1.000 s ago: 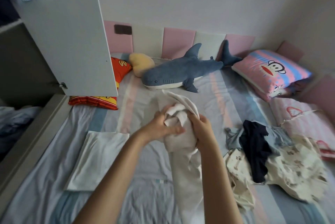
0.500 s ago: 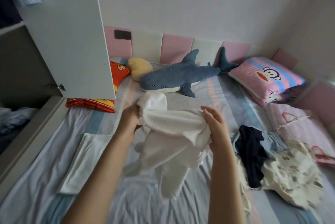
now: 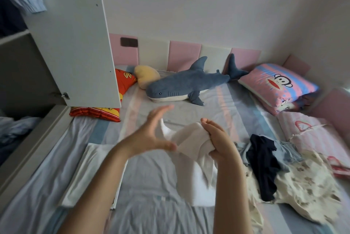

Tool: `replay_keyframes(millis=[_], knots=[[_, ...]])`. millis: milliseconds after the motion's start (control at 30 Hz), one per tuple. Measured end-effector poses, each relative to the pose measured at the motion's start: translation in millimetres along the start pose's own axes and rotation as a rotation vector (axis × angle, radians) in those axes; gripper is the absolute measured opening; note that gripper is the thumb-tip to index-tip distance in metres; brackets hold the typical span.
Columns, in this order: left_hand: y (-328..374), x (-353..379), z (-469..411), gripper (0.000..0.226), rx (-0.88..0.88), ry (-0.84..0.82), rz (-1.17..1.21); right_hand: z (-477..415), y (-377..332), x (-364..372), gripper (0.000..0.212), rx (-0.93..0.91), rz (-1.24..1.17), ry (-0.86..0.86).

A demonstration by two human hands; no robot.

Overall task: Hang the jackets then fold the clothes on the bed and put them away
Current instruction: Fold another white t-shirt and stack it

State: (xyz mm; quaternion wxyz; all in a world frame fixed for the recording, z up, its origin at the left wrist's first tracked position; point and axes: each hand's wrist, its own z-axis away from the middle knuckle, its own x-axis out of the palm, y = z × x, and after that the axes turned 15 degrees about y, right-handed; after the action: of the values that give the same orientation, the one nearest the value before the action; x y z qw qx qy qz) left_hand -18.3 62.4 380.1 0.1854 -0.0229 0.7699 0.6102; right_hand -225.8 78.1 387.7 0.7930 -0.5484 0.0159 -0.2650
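- White garment [image 3: 191, 141] is hanging bunched above the middle of the bed [image 3: 151, 205], its lower part trailing down to the sheet.
- Right hand [image 3: 217, 139] is gripping the garment's upper bunch, fingers [image 3: 207, 123] curled closed around the cloth.
- Left hand [image 3: 151, 131] is hovering just left of the garment, fingers spread wide and blurred; thumb tip is sitting right at the cloth edge, cannot tell if it is touching. Nothing is being held in it.
- Folded white piece [image 3: 91, 173] is lying flat on the bed, left of the left forearm.
- Unfolded pile [image 3: 280, 173] is sitting on the bed to the right of the right arm: a dark navy item [image 3: 265, 165] is lying on top of a grey-blue piece and a cream printed piece [image 3: 306, 192].
- Shark plush [image 3: 187, 87] is lying across the bed beyond the hands, near the padded headboard.
- Pink striped pillow [image 3: 278, 86] is resting at the far right; red-orange cushion [image 3: 96, 113] is lying at far left, partly hidden by the wardrobe door [image 3: 75, 40].
- Wardrobe door is standing open over the bed's left edge.
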Motion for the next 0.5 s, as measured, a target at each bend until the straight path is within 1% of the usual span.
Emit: replay_keyframes(millis=[33, 67, 100, 133, 167, 200, 233, 267, 333, 367, 433, 467, 500], knots=[[4, 13, 2, 0.107, 0.076, -0.083, -0.120, 3, 1, 4, 0.014, 0.013, -0.023, -0.041], [8, 28, 4, 0.102, 0.137, -0.116, -0.161, 6, 1, 6, 0.009, 0.021, -0.044, -0.082], [10, 41, 4, 0.095, 0.186, -0.089, -0.154, 8, 1, 6, 0.009, 0.019, -0.058, -0.124], [12, 51, 5, 0.085, 0.230, -0.003, -0.135, 8, 1, 3, 0.024, -0.004, -0.055, -0.176], [13, 57, 5, 0.072, 0.251, 0.133, -0.122, 8, -1, -2, 0.043, -0.037, -0.046, -0.249], [15, 59, 4, 0.057, 0.241, 0.284, -0.120, 7, -3, -9, 0.062, -0.084, -0.043, -0.342], [18, 58, 4, 0.043, 0.218, 0.414, -0.105, 7, -5, -15, 0.076, -0.126, -0.047, -0.438], [21, 55, 3, 0.034, 0.199, 0.514, -0.085, 6, -8, -20, 0.084, -0.172, -0.043, -0.522], [24, 52, 4, 0.033, 0.182, 0.614, -0.083, 9, -10, -22, 0.088, -0.262, 0.012, -0.608], [23, 51, 4, 0.033, 0.176, 0.635, -0.099, 12, -10, -20, 0.089, -0.300, 0.061, -0.604], [20, 51, 5, 0.020, 0.157, 0.693, -0.133, 14, -6, -14, 0.086, -0.335, 0.188, -0.530], [18, 50, 6, 0.017, 0.141, 0.726, -0.143, 15, -3, -12, 0.081, -0.354, 0.277, -0.481], [16, 49, 7, 0.020, 0.126, 0.762, -0.148, 15, 1, -11, 0.075, -0.383, 0.401, -0.433]])
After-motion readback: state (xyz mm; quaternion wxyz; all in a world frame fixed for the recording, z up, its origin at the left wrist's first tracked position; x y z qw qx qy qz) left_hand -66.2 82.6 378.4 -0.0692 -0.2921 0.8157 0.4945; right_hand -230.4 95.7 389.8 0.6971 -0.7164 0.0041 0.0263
